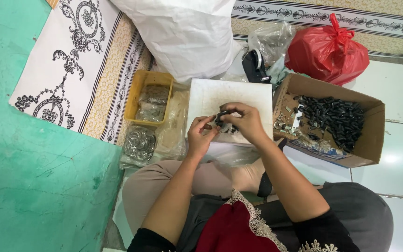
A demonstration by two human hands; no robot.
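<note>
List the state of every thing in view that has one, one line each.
Left hand: fingers pinched on the small black part.
Right hand: gripping the same small black part.
Brown cardboard box: open, holding a heap of black parts.
Red plastic bag: tied shut, bulging.
Yellow plastic tray: open-topped, holding clear packets.
Large white sack: full, upright.

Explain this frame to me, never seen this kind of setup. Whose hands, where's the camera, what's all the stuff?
There is no machine: one camera sits on a person's head and looks down at their own hands as they sit on the floor. The left hand and right hand together hold a small black part over a white board. To the right is a cardboard box of similar black parts. To the left are a yellow tray and a bag of metal rings. Behind lie a white sack and a red bag.
</note>
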